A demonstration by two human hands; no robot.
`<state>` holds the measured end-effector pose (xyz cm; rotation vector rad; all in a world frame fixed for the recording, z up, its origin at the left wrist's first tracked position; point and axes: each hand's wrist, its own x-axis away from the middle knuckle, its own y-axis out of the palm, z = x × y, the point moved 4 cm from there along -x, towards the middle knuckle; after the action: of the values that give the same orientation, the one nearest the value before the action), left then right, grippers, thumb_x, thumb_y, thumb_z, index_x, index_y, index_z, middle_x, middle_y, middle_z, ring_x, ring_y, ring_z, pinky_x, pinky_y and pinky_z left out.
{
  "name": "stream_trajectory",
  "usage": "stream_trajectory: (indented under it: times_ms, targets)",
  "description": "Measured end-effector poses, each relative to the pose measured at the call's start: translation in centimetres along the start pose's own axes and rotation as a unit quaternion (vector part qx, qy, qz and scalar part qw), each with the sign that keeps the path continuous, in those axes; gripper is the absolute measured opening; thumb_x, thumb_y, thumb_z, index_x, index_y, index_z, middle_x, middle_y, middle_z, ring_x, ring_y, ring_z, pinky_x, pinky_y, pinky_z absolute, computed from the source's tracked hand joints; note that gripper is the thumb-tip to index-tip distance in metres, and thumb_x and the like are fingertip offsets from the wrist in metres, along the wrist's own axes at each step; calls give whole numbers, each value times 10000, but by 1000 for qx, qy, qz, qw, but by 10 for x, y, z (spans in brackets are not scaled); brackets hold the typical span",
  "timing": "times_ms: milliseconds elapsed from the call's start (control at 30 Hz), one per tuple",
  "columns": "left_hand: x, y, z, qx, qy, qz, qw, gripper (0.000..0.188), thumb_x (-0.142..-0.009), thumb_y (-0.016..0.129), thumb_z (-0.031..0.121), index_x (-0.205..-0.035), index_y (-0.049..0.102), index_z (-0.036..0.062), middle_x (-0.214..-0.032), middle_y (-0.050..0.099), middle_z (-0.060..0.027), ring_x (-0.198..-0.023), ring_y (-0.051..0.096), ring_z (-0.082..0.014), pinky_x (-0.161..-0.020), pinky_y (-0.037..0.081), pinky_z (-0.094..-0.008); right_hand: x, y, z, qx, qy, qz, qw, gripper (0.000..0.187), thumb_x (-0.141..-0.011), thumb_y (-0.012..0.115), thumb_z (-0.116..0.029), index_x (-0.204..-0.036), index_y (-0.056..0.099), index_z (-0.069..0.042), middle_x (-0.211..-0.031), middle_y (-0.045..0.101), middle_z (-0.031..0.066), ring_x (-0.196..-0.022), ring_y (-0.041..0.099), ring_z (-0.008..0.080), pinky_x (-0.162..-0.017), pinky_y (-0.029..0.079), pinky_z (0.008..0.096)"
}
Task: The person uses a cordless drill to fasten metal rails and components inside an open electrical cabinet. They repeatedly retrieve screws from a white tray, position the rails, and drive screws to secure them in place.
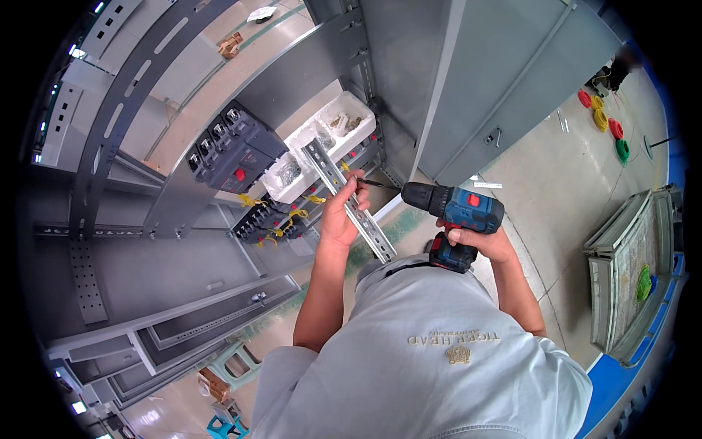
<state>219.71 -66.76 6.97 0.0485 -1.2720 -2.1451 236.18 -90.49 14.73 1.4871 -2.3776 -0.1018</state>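
Observation:
A slotted metal mounting rail (368, 227) slants across the space before my body, and my left hand (341, 217) is closed around it near its middle. In my right hand (491, 241) is a blue and black cordless drill (462, 208), gripped by the handle, its battery toward my shirt. The drill's bit (379, 184) points left and its tip reaches my left fingertips beside the rail; whether it touches the rail I cannot tell. Just beyond the rail's far end sits a white foam box (351, 123) with small metal parts in its compartments.
A grey cabinet frame (183, 157) surrounds the left side, holding a dark circuit breaker (238, 154) and smaller breakers with yellow ties. A grey cabinet door (504, 95) stands at the upper right. Coloured wire coils (599, 119) and a metal-framed cart (621, 278) are at far right.

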Motion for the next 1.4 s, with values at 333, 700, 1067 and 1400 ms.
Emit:
stream_trajectory:
  times_ms: [333,700,1067,1400]
  targets:
    - [0,11,2,32,46,-13,998,161,-1047,576,191,-1186,604,116,-1234,651,-118,-687,492,-82,-618,404,-243,1,2,-5,30,-7,8,999,370,-806,836,-132,-1139,692,-56,-1020,732,59,-916,665,139,-845,556,339]
    - [-11,0,-3,181,27,-26,983,175,-1050,577,195,-1215,599,144,-1231,669,-93,-674,493,-63,-647,453,-243,-3,5,2,29,-15,3,999,397,-812,841,-124,-1169,684,-52,-1041,735,74,-944,681,153,-865,556,346]
    - [-13,-7,3,38,42,16,998,147,-1033,610,200,-1136,584,97,-873,578,-25,-635,480,-70,-566,384,-229,-5,8,1,21,-21,7,1000,406,-812,836,-118,-1182,683,-51,-1047,728,75,-969,678,168,-878,551,355]
    - [-12,10,8,96,18,-28,995,172,-1055,566,185,-1166,572,54,-897,537,0,-683,446,-57,-565,364,-207,-7,10,3,16,-29,5,999,417,-813,840,-128,-1190,678,-55,-1053,724,74,-981,676,170,-885,548,353]
